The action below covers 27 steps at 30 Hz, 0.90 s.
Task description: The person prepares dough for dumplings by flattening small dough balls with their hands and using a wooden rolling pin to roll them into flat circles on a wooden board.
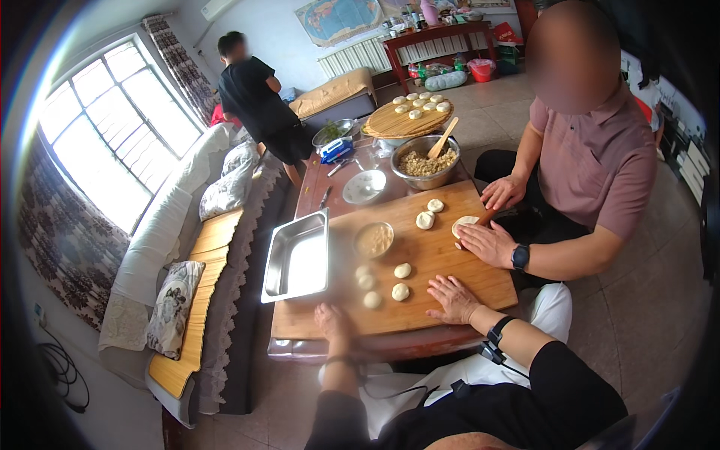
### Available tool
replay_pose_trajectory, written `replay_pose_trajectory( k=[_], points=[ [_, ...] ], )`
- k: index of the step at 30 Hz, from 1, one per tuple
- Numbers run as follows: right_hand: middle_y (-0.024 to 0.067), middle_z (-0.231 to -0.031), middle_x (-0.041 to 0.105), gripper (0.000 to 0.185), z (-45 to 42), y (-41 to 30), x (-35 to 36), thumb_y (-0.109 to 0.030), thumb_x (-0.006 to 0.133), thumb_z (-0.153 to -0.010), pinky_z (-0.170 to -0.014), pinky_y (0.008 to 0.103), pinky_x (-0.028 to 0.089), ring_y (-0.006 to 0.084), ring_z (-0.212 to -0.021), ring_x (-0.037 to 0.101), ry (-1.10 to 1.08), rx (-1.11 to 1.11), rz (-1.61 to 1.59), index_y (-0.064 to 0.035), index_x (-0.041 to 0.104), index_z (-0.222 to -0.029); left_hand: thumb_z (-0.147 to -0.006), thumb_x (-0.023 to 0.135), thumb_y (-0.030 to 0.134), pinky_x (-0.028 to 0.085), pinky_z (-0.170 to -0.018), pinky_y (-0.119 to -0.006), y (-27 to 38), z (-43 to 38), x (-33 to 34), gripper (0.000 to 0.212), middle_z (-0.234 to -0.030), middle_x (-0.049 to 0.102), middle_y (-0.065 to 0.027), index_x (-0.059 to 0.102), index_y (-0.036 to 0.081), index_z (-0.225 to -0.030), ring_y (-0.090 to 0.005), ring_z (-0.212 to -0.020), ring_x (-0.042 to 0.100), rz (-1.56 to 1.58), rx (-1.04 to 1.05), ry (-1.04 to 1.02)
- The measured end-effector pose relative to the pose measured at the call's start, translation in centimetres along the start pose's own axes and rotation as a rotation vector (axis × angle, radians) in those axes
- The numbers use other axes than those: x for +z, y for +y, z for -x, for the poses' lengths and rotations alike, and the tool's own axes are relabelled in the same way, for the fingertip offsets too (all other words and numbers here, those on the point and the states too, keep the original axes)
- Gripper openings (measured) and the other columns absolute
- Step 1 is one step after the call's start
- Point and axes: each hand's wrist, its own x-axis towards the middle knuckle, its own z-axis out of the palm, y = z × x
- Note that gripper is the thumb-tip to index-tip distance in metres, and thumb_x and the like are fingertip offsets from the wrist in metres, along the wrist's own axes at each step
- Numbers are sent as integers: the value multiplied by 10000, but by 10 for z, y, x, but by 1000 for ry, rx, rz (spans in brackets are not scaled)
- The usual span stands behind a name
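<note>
My left hand (333, 325) rests near the front left edge of a wooden board (416, 315), holding nothing. Flat on the board's front right part, fingers spread, lies my right hand (454, 301). Between them sit several round dough pieces, one of them a dough ball (400, 292), another a paler ball (372, 300). Behind these stands a bowl of pale brown filling or paste (374, 240). A co-worker at the right presses a wooden rolling pin (485, 218) over a flat dough round (464, 226). Two shaped dough pieces (425, 220) lie farther back.
An empty steel tray (268, 281) overlaps the board's left edge. Behind are a white bowl (364, 187), a knife (325, 198), a steel bowl of crumbly filling (426, 164) with a wooden spatula, and a round woven mat (388, 121) bearing several buns. Another person stands back left.
</note>
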Motion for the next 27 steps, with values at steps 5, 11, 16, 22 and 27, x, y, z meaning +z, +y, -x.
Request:
replay_pose_trajectory(
  k=[5, 11, 16, 22, 27],
  points=[
    [181, -1306, 475, 626, 0, -3, 2, -530, 514, -848, -1062, 499, 255, 350, -1274, 365, 9, -8, -5, -5, 544, -1188, -918, 420, 214, 307, -1042, -454, 0, 4, -4, 342, -1235, 493, -263, 489, -55, -1117, -391, -1208, 418, 20, -8, 22],
    [184, -1320, 463, 637, 1, -8, 6, -534, 499, -857, -1067, 495, 249, 352, -1288, 351, -2, -7, 8, 3, 539, -1197, -915, 423, 210, 324, -1020, -457, -5, 5, -6, 339, -1222, 495, -262, 487, -55, -1117, -389, -1183, 430, 15, 20, 48],
    [181, -1330, 462, 623, 0, -3, 0, -507, 515, -859, -1071, 476, 250, 347, -1295, 353, -3, 18, -46, 2, 527, -1217, -899, 445, 192, 400, -900, -443, -20, -9, 14, 303, -1049, 557, -232, 531, -46, -1065, -365, -1015, 511, -14, 115, 106],
    [159, -1353, 454, 627, 1, 2, 7, -521, 493, -861, -1057, 450, 265, 307, -1302, 354, -31, 14, 92, -13, 538, -1226, -874, 496, 177, 414, -865, -445, -34, -9, 37, 288, -1027, 568, -224, 537, -48, -1051, -378, -995, 517, -16, 125, 112],
    [156, -1423, 380, 688, 3, 7, 2, -559, 404, -894, -1108, 439, 185, 300, -1359, 274, -141, 68, 80, -8, 480, -1300, -889, 485, 173, 384, -916, -460, -29, -10, 37, 312, -1097, 546, -254, 506, -59, -1096, -390, -1067, 488, -33, 133, 138]
  ],
)
